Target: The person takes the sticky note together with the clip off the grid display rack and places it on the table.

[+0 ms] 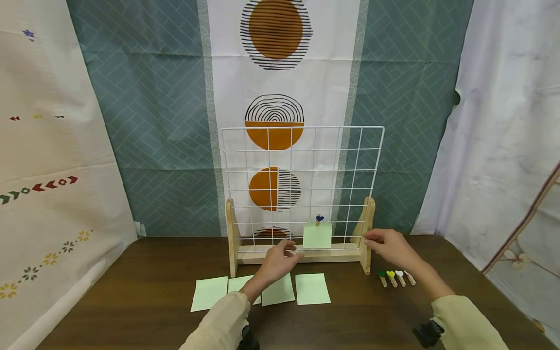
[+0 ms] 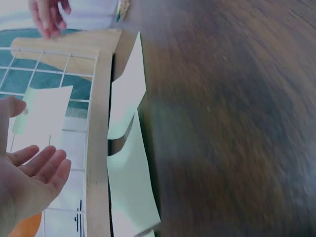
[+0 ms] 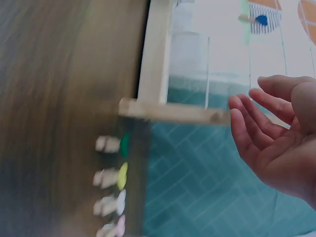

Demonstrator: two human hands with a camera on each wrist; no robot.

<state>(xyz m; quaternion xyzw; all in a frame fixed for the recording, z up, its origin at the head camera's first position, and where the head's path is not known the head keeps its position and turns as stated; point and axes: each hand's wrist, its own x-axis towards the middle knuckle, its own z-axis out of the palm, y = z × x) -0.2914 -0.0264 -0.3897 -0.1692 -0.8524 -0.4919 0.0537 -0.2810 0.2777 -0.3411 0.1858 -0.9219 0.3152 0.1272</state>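
Note:
A pale green paper note hangs low on a white wire grid, held by a small wooden clothespin with a dark blue heart. My left hand hovers in front of the grid's base, left of that note. Its fingers are loosely bent around nothing, as the left wrist view shows for the hand. Beside the stand's right wooden post is my right hand. In the right wrist view the hand has relaxed fingers and holds nothing.
Several green notes lie in a row on the dark wooden table, one partly hidden by my left arm. Several heart-topped clothespins, green, yellow, white and pink, lie at the right. A patterned curtain hangs behind the grid.

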